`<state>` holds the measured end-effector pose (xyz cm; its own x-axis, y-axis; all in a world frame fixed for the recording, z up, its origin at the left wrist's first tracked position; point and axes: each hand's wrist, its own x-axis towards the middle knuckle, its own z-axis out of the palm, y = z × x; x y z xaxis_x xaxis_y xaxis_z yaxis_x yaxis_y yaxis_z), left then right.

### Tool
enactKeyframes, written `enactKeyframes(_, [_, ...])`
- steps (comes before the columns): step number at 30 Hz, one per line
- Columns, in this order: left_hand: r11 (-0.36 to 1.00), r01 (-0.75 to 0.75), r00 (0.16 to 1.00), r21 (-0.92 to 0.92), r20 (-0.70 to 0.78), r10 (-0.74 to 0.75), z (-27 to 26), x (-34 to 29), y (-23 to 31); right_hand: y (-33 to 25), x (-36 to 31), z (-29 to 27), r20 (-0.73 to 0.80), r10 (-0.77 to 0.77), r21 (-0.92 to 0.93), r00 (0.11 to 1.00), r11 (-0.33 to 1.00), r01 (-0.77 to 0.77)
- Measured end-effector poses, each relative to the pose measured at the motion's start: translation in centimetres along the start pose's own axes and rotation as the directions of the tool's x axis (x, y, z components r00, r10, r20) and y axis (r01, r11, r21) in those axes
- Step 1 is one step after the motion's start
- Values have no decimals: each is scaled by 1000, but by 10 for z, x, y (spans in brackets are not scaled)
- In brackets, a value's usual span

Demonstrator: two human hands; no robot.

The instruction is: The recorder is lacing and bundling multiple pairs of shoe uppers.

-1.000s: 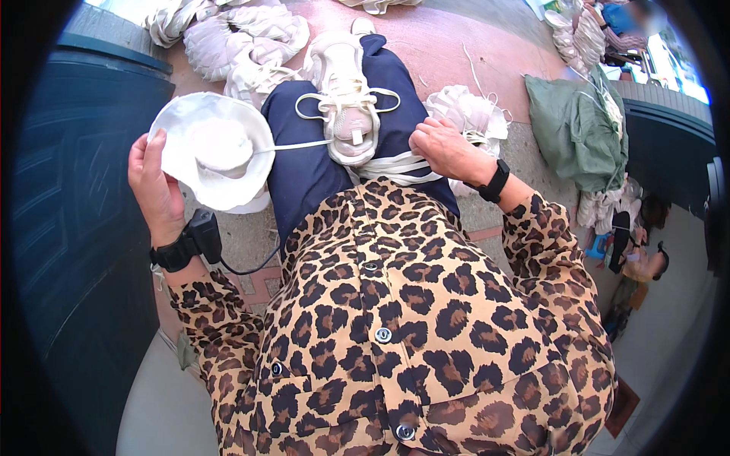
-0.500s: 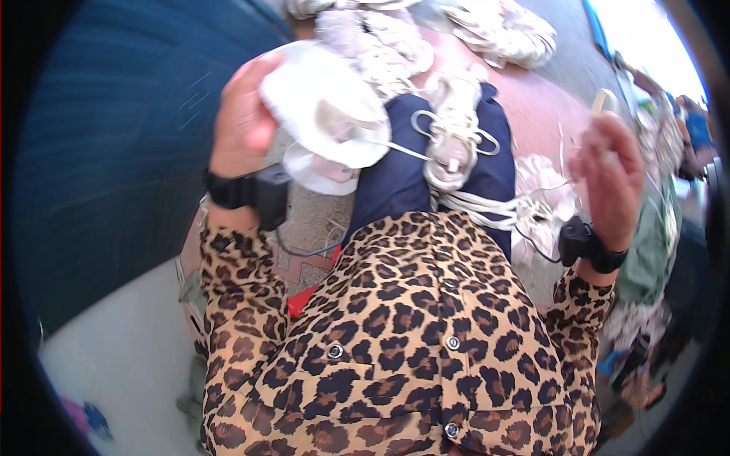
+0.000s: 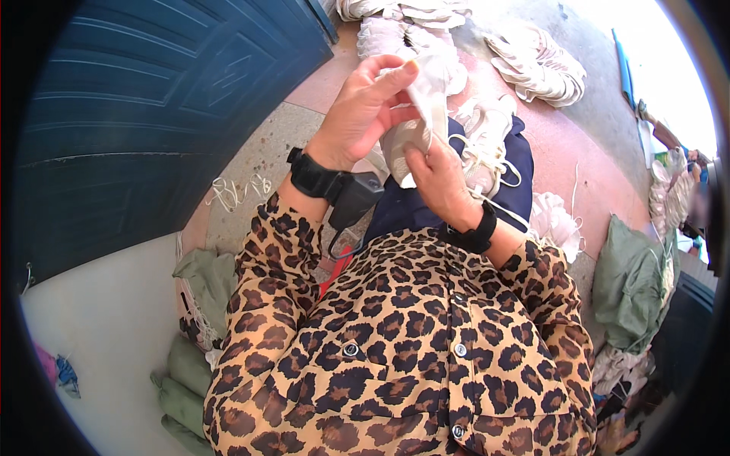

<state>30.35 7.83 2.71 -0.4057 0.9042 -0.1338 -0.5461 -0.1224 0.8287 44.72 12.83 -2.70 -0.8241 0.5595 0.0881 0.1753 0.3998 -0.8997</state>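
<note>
Far left: big blue door (image 3: 152, 99), shut. Below it, white wall (image 3: 114, 334), with a bit of pink and blue cloth (image 3: 57, 372) low down. Loose white string (image 3: 236, 190) on the floor (image 3: 266, 152) by the door. Green bags (image 3: 201, 281) stacked beside the leopard shirt (image 3: 411, 349).

Then the left hand (image 3: 361, 114), raised up over the lap. Black watch (image 3: 315, 178) on that wrist, small black box (image 3: 357, 197) hanging under it. Fingers (image 3: 395, 72) curled shut round the top of a white cloth piece (image 3: 426, 106), thumb side pinching its upper edge.

Just right of it, touching, the right hand (image 3: 437, 182), lower down. Black band (image 3: 475, 232) on that wrist. Fingers (image 3: 418, 156) closed on the bottom part of the same cloth piece, from underneath.

Cloth piece between both hands, in the air above the knees. Long way of it running up and down, tipped a little to the left at the bottom. Left hand above, right hand below, both on it, neither one nearer.

Behind the hands, on the dark blue lap (image 3: 502, 175): a white shoe top (image 3: 487, 144) with white laces. More white pieces in heaps (image 3: 540, 64) on the pink floor further off, one small heap (image 3: 555, 220) by the right knee.

Far right: green sack (image 3: 631, 281), more pale stuff under it, too blurry to tell.
</note>
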Motion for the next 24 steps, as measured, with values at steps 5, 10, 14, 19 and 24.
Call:
enactKeyframes(5, [992, -110, 988, 67, -99, 116, -74, 11, -24, 23, 4, -26, 128, 368, 647, 921, 672, -359])
enactKeyframes(10, [872, 476, 838, 112, -360, -411, -123, -20, -149, 40, -9, -42, 153, 442, 782, 884, 492, -382])
enactKeyframes(14, [714, 387, 905, 584, -390, -172, -136, -31, -195, 45, -11, -46, 216, 361, 842, 907, 402, -360])
enactKeyframes(19, [445, 227, 973, 866, -220, -67, -131, -26, -96, 75, -37, -77, 323, 338, 905, 884, 163, -393])
enactKeyframes(24, [353, -49, 994, 934, 81, -78, -37, -33, -51, 140, -71, -112, 345, 508, 938, 789, -193, -286])
